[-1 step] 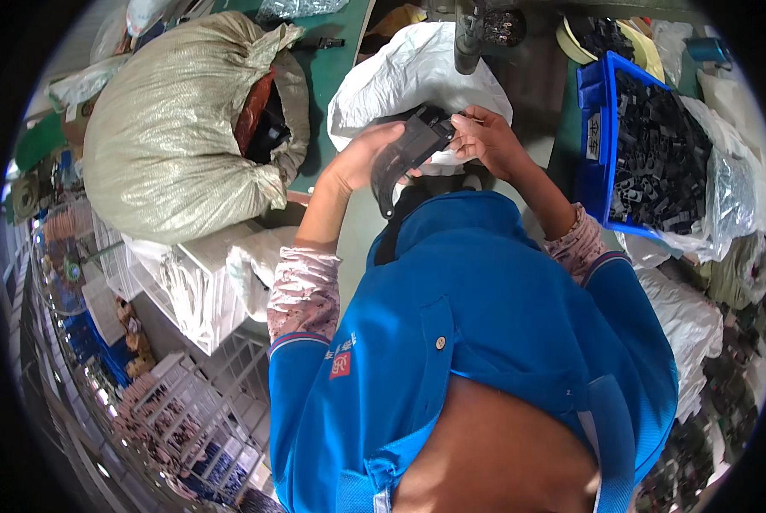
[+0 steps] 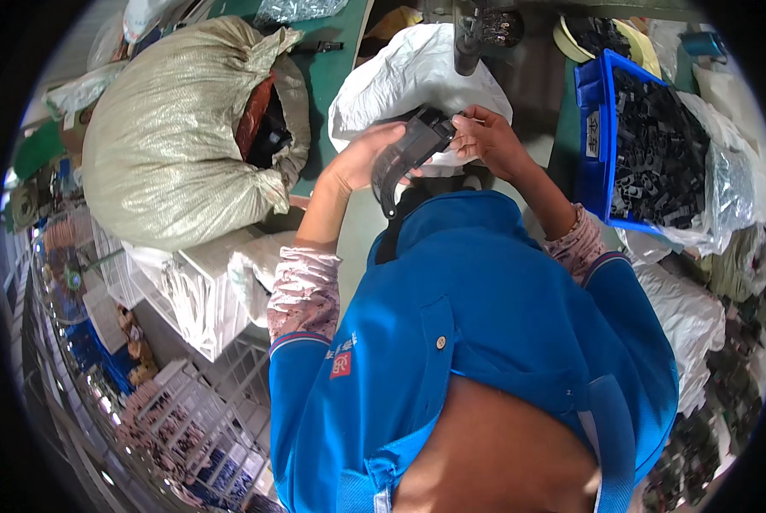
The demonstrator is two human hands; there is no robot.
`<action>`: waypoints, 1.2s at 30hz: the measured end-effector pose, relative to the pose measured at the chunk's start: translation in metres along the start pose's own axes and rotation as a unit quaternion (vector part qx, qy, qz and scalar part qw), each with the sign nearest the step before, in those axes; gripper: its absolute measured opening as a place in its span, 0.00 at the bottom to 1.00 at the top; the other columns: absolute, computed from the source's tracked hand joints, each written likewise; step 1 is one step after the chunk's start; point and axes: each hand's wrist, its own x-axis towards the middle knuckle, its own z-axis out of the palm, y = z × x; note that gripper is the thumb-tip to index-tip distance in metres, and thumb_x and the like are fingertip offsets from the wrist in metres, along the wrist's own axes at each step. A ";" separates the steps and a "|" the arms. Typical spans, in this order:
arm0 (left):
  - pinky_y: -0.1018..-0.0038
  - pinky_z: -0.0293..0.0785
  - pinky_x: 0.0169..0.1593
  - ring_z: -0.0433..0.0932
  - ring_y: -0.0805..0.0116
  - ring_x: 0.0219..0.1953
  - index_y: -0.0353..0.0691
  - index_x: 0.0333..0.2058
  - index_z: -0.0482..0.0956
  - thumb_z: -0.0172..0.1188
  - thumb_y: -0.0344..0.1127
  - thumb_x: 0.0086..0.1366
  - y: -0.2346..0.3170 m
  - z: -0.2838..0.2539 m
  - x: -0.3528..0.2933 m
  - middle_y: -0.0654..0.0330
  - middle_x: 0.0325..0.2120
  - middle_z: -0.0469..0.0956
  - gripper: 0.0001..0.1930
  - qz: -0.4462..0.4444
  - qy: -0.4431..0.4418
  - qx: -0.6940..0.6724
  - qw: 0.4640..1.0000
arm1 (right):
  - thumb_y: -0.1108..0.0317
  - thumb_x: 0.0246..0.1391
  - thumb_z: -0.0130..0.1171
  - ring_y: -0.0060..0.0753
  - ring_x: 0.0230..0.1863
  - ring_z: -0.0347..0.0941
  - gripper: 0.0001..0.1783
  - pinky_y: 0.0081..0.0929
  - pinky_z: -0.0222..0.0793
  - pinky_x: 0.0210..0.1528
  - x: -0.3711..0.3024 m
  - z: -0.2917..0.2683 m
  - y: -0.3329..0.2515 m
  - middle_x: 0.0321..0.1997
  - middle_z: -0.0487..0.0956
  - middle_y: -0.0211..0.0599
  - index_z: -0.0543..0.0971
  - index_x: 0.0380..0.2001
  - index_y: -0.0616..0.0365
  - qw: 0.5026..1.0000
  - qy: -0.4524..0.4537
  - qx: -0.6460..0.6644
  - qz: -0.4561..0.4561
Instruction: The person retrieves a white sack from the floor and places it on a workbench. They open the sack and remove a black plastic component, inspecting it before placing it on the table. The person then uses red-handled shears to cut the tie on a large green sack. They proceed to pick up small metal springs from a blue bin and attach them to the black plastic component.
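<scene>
My left hand (image 2: 359,158) is wrapped around a curved black plastic part (image 2: 413,141), with the thumb lying on top. The part has a blocky end toward the right and a narrow, bent tail reaching down toward my front. At the blocky end, the thumb and forefinger of my right hand (image 2: 490,141) pinch its edge. Whether a small separate piece sits between those fingers is hidden. Both hands are over the mouth of a white woven sack (image 2: 417,64), and dark contents show just behind the part.
At the left rests a bulging woven sack (image 2: 169,128), its mouth showing dark pieces. A blue bin (image 2: 597,141) heaped with small black plastic parts stands at right, near a yellow tub (image 2: 565,41). A metal machine part (image 2: 466,38) juts over the white sack. White wire racks (image 2: 199,316) are lower left.
</scene>
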 end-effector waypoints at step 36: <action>0.79 0.70 0.32 0.75 0.73 0.30 0.40 0.38 0.68 0.60 0.32 0.58 0.010 -0.048 0.055 0.60 0.30 0.76 0.11 0.214 0.293 -0.008 0.932 | 0.67 0.53 0.57 0.23 0.32 0.77 0.15 0.22 0.72 0.33 0.026 -0.071 -0.031 0.28 0.80 0.33 0.77 0.43 0.60 0.819 0.219 -0.455 -0.274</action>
